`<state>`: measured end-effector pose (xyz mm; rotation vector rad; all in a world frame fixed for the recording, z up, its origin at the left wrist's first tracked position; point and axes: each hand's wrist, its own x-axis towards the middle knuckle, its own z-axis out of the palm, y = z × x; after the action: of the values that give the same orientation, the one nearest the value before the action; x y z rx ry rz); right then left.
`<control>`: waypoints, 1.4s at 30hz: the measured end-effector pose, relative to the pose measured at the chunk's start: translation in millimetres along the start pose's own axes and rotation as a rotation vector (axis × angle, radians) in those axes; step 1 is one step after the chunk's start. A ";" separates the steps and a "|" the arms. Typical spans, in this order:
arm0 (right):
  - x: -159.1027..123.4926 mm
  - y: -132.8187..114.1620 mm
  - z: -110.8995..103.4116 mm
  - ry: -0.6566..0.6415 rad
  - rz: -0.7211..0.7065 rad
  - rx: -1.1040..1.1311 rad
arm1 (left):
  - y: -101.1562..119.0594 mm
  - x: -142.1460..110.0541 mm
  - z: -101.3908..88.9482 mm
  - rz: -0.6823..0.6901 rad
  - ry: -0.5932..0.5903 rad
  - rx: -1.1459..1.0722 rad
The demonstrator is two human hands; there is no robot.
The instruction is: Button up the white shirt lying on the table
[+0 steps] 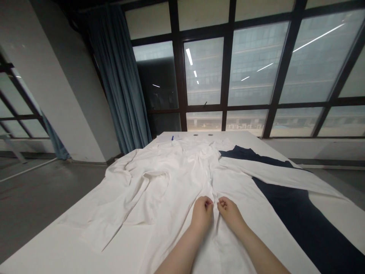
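A long-sleeved white coat [182, 175] lies spread and wrinkled on the white table [119, 255], its sleeves out to both sides. At the coat's front opening, my left hand [203, 211] is closed in a pinch on the left front edge. Just across the gap, my right hand [230, 213] pinches the right front edge, its fingers curled. The two hands are close together but apart. What lies right between the fingertips is small and partly hidden.
Dark navy cloth [308, 220] lies under the coat's right sleeve. A blue pen [172, 138] and papers rest near the table's far end, by two round holes. Behind stand windows [203, 72], a blue curtain [119, 76] and a grey pillar [71, 76].
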<state>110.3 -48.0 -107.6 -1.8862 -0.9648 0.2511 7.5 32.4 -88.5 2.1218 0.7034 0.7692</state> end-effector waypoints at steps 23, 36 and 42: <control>-6.3 -26.9 -6.1 -0.072 0.066 0.445 | -15.4 8.4 6.9 -0.233 -0.045 -0.482; -3.5 -8.4 0.4 -0.021 0.038 0.318 | 2.6 11.2 -5.3 -0.283 -0.151 -0.554; -8.1 -17.1 3.3 0.045 0.033 0.221 | 2.9 11.4 -2.2 -0.344 -0.124 -0.593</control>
<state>94.3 -47.8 -96.9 -1.6995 -0.8407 0.3199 14.2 39.6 -81.7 1.4512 0.6512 0.5614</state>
